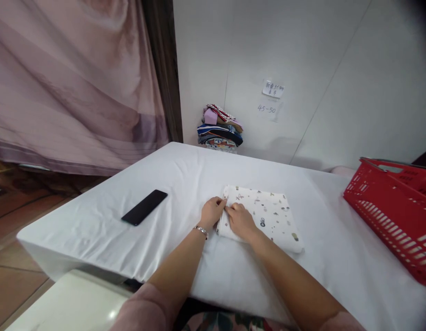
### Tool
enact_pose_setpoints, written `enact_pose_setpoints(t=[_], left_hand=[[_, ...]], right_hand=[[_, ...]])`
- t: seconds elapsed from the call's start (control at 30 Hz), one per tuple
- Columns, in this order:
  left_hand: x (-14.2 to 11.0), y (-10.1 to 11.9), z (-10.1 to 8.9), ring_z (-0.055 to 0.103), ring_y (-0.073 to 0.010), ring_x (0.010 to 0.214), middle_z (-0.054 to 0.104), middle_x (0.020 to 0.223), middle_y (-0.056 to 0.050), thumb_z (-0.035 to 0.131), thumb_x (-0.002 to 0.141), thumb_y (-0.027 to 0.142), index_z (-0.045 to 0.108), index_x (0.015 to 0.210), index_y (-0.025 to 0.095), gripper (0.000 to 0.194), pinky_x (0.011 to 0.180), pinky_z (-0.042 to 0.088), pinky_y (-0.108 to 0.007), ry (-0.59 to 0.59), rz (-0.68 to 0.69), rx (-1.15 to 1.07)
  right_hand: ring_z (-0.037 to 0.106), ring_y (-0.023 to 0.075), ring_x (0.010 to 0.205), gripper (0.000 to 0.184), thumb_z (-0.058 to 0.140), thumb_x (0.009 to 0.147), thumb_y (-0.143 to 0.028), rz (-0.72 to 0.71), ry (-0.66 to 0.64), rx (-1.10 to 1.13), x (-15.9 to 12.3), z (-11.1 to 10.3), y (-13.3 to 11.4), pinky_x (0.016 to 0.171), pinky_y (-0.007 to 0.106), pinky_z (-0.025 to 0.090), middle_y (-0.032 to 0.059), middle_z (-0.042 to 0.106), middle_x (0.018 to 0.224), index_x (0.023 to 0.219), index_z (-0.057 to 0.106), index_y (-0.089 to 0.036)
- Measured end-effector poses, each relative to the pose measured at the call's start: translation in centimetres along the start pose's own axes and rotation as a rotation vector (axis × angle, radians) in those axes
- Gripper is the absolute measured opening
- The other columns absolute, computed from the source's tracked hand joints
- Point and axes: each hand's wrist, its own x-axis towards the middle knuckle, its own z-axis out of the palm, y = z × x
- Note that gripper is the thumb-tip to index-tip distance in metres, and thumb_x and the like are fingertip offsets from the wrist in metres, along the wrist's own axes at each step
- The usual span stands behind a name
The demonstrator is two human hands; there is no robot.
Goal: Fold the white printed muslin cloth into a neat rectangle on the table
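Note:
A folded white cloth [275, 216] with small printed figures lies flat on the white-covered table [185, 184]. My left hand [212, 211] is at the cloth's left edge, its thumb and fingertips pinched together on the fabric. Close beside it, my right hand [241, 221] rests over the left part of the cloth, fingers curled and fingertips pinching near the same edge. The fingertips of both hands almost meet there. A bracelet circles my left wrist.
A black phone [144, 208] lies on the table to the left. At the right stands a red plastic basket [388, 216]. Folded clothes [220, 131] are stacked by the wall behind the table. A pale stool-like surface [75, 303] is at the lower left.

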Motion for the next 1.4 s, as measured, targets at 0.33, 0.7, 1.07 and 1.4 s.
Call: enact_pose_setpoints(t=[0.33,0.7,1.07,1.4], left_hand=[[0.3,0.2,-0.4,0.059,-0.0147,0.072,0.068,0.080,-0.002,0.049,0.082,0.034,0.063,0.076,0.021,0.020,0.062,0.038,-0.023,-0.049,-0.054,-0.005],[0.5,-0.4,-0.2,0.058,-0.0135,0.070,0.067,0.078,0.000,0.049,0.080,0.036,0.062,0.075,0.022,0.020,0.062,0.038,-0.023,-0.032,-0.001,-0.040],[0.7,-0.2,-0.8,0.053,-0.0107,0.058,0.059,0.062,0.002,0.058,0.072,0.032,0.056,0.065,0.019,0.015,0.055,0.038,-0.022,-0.110,-0.069,-0.208],[-3.1,0.3,-3.5,0.046,-0.0081,0.050,0.051,0.052,0.004,0.059,0.069,0.031,0.053,0.064,0.017,0.016,0.048,0.034,-0.020,-0.221,-0.208,-0.406]], right_hand=[[0.050,0.0166,0.103,0.033,0.039,0.084,-0.013,-0.059,0.042,0.273,2.2,-0.5,3.0,0.087,0.027,0.038,0.0043,0.058,0.108,0.107,0.061,-0.022],[0.027,0.0208,0.131,0.037,0.038,0.089,-0.023,-0.060,-0.017,0.168,3.6,0.5,2.9,0.104,0.044,0.022,0.0091,0.040,0.139,0.125,0.045,-0.020],[0.038,0.0247,0.126,0.040,0.044,0.083,-0.027,0.351,0.123,0.059,-7.1,-2.2,12.4,0.104,0.043,0.028,0.0106,0.046,0.134,0.121,0.054,-0.019],[0.031,0.0245,0.130,0.044,0.034,0.087,-0.041,0.386,0.186,0.045,-11.3,0.3,14.2,0.105,0.042,0.033,0.0079,0.041,0.137,0.120,0.054,-0.020]])
